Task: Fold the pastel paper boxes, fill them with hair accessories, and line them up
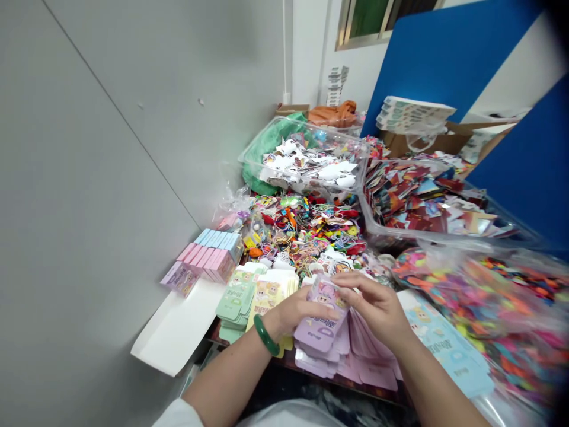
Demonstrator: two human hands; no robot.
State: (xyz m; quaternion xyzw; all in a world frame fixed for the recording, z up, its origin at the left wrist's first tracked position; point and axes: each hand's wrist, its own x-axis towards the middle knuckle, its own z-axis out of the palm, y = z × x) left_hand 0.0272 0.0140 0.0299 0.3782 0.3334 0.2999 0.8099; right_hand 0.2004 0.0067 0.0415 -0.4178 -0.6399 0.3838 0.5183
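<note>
My left hand (297,312), with a green bangle (265,335) on its wrist, grips a flat purple cardboard packet (323,317) printed with a cartoon face. My right hand (376,303) pinches the packet's upper right corner with closed fingers. Under both hands lies a fanned stack of similar purple and pink packets (355,359). Green (237,299) and yellow (271,292) packet stacks lie just left of my left hand.
A heap of colourful hair ties (306,228) fills the table's middle. Folded pink and blue boxes (208,255) stand at left beside a white sheet (178,329). Clear tubs (311,157) of printed cards sit behind; a bag of bright pieces (489,302) lies at right. A grey wall borders the left.
</note>
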